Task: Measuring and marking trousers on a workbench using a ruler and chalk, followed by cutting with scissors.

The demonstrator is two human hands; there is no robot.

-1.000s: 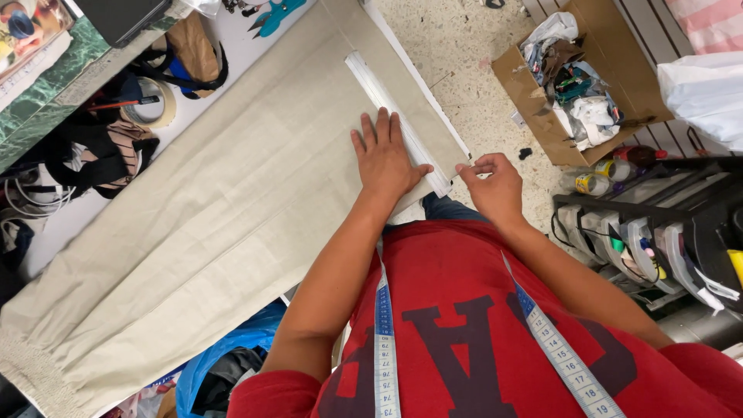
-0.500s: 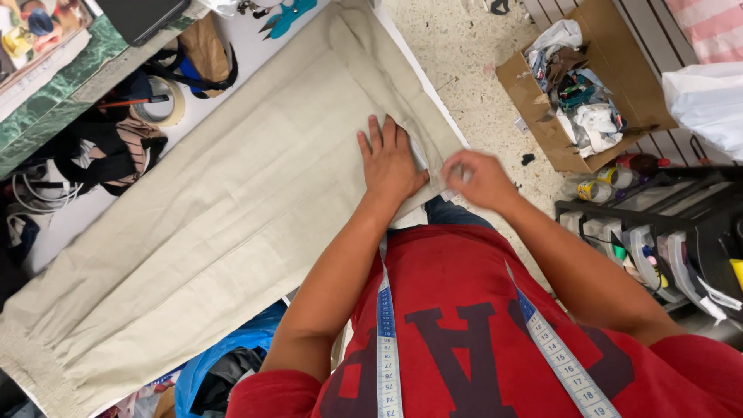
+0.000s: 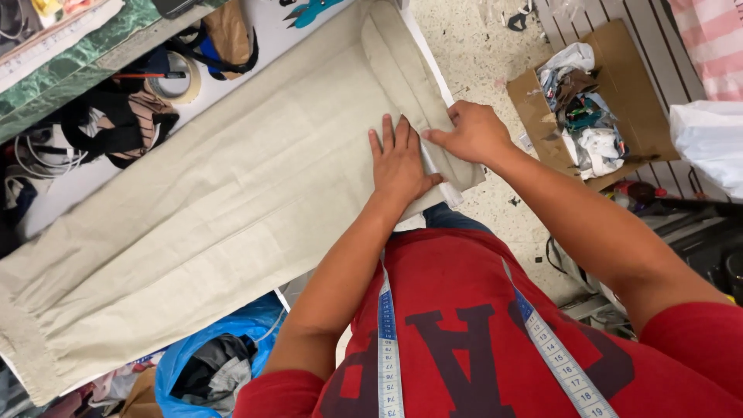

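Note:
A long piece of beige cloth (image 3: pixel 217 201) lies spread along a white table (image 3: pixel 255 39), with a folded hem at its right end. My left hand (image 3: pixel 398 162) lies flat on the cloth near that end, fingers spread. My right hand (image 3: pixel 472 133) pinches the folded edge of the cloth right beside the left hand. A white strip under the fold is mostly hidden. A blue measuring tape (image 3: pixel 387 340) hangs round my neck over a red shirt.
A cardboard box (image 3: pixel 584 108) of scraps stands on the speckled floor to the right. Tape rolls, cables and dark straps (image 3: pixel 124 116) lie at the table's far side. Teal scissors (image 3: pixel 309 11) rest near the top. A blue bag (image 3: pixel 205 364) sits below the table.
My right hand has moved up and left along the cloth's edge, folding it over the white strip that showed earlier. My left hand stays pressed flat on the cloth.

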